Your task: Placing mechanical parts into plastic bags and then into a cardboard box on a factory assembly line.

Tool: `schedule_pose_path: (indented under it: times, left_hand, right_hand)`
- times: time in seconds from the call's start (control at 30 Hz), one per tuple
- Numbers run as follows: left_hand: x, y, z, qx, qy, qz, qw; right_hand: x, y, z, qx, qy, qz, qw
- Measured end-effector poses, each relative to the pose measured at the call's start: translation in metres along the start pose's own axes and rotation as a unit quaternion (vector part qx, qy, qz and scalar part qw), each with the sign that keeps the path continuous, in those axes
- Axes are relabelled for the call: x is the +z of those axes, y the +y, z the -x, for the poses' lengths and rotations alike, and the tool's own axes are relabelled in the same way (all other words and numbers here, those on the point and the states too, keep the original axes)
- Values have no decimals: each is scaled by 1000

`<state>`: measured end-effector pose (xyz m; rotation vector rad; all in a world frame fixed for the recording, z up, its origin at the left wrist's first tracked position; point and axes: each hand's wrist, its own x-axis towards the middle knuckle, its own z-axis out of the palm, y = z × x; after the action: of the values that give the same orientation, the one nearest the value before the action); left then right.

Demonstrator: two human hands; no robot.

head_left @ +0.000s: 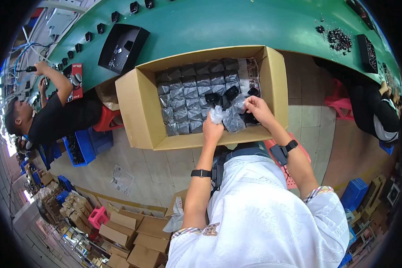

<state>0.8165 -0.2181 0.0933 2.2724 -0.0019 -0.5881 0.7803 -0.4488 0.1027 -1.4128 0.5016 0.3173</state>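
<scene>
Print, unreadably small, is seen on a sheet (249, 69) in the cardboard carton (136, 109). Over grey packets (190, 92), a clear plastic bag (233, 122) is clamped by the left hand (213, 129) and pinched by the right hand (260, 110).

Super crinkly, shiny see-through plastic film (233, 121) over a plain matt cardboard box (140, 107). Packets (177, 94) inside look glossy too. Far worktop (236, 27) is smooth with a soft sheen; near shirt (272, 214), textured cloth.
</scene>
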Motion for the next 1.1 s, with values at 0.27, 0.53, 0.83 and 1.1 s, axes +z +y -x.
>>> schedule_pose_path:
  times: [0.27,0.53,0.83,1.1]
  left_hand:
    - [23,34,-16,-98,-176,-235,951]
    - [39,-20,-26,-3,-178,156,972]
    - [10,15,18,-67,-167,428,886]
    - [-59,-7,53,134,61,49,988]
  right_hand:
    - [-12,8,-7,2,-18,52,998]
    - [29,60,3,115,-34,166,979]
    - [77,16,33,-23,-214,463,860]
    - [112,-235,169,-477,-354,-24,804]
